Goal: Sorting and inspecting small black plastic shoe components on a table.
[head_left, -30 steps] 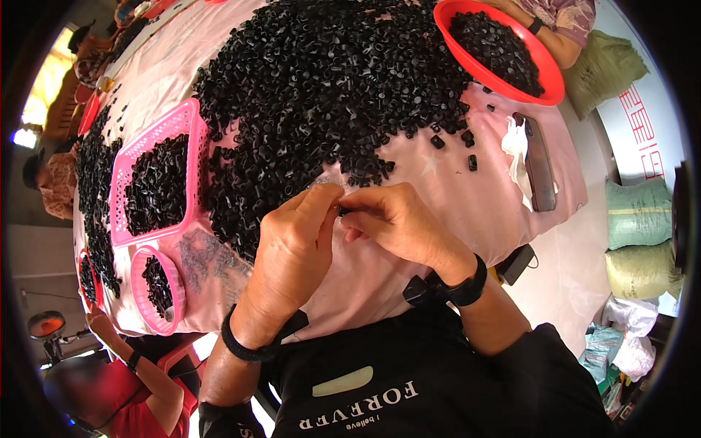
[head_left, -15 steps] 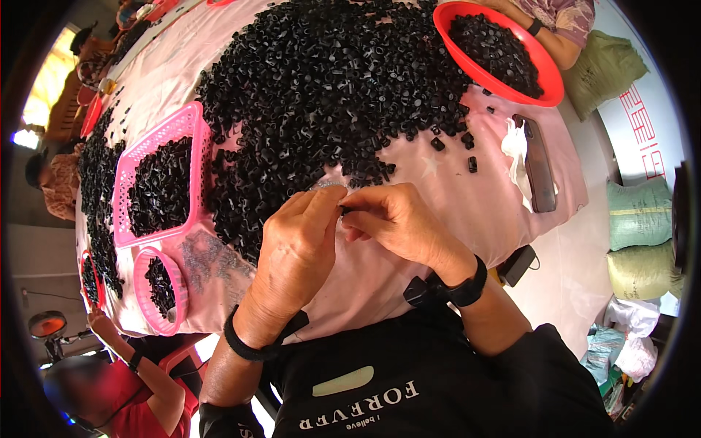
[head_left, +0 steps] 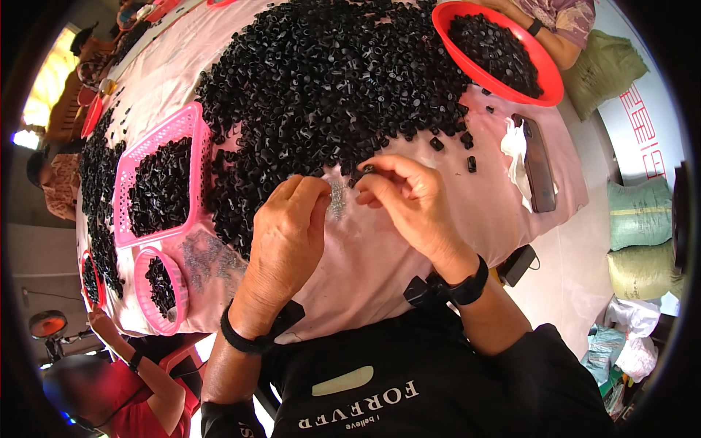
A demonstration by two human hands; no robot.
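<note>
Pink cloth covers the desk (head_left: 380, 255), and a broad heap of small black plastic pieces (head_left: 328, 73) spreads over most of its far half. At the near edge of that heap the right hand (head_left: 412, 204) pinches one small black piece (head_left: 363, 173) between thumb and fingertips, held just above the cloth. The left hand (head_left: 288, 226) lies close beside it, palm down, fingers curled narrow with the tips resting at a little patch of tiny silvery metal parts (head_left: 336, 198); whether it grips anything cannot be told. A second scatter of those metal parts (head_left: 208, 255) lies to the left, near a rectangular pink basket (head_left: 142, 157) and a small round pink basket (head_left: 175, 288), both holding black pieces. A red bowl (head_left: 540, 73) full of the same pieces sits at the far right, beside another person's forearm (head_left: 562, 40). A dark phone (head_left: 538, 164) lies on white tissue near the right edge.
</note>
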